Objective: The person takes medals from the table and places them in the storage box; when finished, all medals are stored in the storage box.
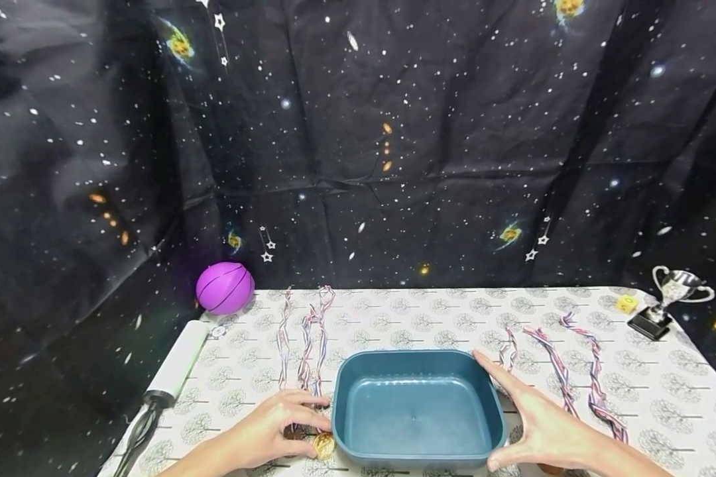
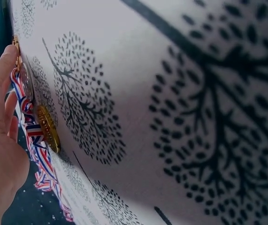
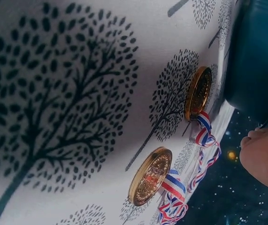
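Observation:
A blue plastic basin (image 1: 414, 421) with rounded corners stands upright at the front middle of the table, nothing inside it. Beside its left wall is my left hand (image 1: 274, 424), fingers loosely extended toward the wall and thumb at the edge of a gold medal (image 1: 325, 446). The left wrist view shows a fingertip (image 2: 9, 51) right at that medal, with a silver medal (image 2: 27, 79) and another gold medal (image 2: 48, 129) nearby. My right hand (image 1: 539, 421) spreads along the basin's right side, fingers toward the back corner and thumb at the front corner.
Braided red, white and blue ribbons (image 1: 305, 351) trail back on the left; more ribbons (image 1: 555, 364) lie right. Gold medals (image 3: 150, 176) rest under the right hand. Around the edges are a purple ball (image 1: 225, 288), a white cylinder (image 1: 179, 361), a yellow block (image 1: 627, 303) and a silver trophy (image 1: 677, 291).

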A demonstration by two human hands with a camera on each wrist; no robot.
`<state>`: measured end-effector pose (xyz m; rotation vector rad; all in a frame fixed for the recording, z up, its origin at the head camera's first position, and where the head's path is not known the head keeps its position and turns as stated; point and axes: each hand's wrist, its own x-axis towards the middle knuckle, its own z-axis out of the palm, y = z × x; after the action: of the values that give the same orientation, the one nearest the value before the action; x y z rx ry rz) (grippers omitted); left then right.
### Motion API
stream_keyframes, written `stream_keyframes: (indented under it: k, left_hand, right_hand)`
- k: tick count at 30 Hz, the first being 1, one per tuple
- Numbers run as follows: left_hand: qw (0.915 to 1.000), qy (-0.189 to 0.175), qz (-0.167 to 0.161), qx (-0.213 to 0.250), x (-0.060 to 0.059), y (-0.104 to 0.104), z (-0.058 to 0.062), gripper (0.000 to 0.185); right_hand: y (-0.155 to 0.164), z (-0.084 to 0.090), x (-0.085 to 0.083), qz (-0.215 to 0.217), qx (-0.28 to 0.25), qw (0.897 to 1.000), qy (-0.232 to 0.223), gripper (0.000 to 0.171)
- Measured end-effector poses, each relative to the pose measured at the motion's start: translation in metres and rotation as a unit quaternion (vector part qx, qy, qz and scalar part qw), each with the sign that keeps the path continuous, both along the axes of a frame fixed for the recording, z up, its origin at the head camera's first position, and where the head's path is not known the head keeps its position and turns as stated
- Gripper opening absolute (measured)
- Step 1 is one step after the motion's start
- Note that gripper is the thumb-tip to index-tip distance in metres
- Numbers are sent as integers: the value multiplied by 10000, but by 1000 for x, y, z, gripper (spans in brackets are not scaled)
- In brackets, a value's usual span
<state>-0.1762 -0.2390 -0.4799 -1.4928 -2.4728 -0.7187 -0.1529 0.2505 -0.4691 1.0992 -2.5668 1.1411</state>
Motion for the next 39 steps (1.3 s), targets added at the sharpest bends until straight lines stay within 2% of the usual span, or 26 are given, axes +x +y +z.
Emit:
stream_keyframes:
  k: [8, 14, 20, 25, 29, 36, 39]
  left_hand:
    - [9995, 83, -136, 270, -3, 3, -4, 35]
    - [9953, -353, -347, 833, -5, 5, 0, 22]
    - [9914, -846, -260, 968, -8, 1, 17, 17]
    - [9876, -974, -228, 1212, -12, -2, 41, 18]
    - [9850, -974, 24, 1421, -15, -5, 67, 21]
    - [9799, -670, 291, 1856, -20, -4, 121, 31]
    - [9728, -785, 374, 2146, -20, -1, 150, 33]
  right_hand:
    - [0, -1, 1, -6, -19, 10000, -3, 143]
    - [-1, -2, 2, -9, -28, 10000, -66, 141]
    - [-1, -2, 1, -108, -4, 9999, -5, 142]
    - [0, -3, 0, -114, -32, 9999, -34, 142]
    - [1, -2, 0, -97, -12, 10000, 4, 140]
    - [0, 1, 2, -142, 52, 9999, 1, 140]
    - [1, 1, 3, -138, 54, 9999, 25, 139]
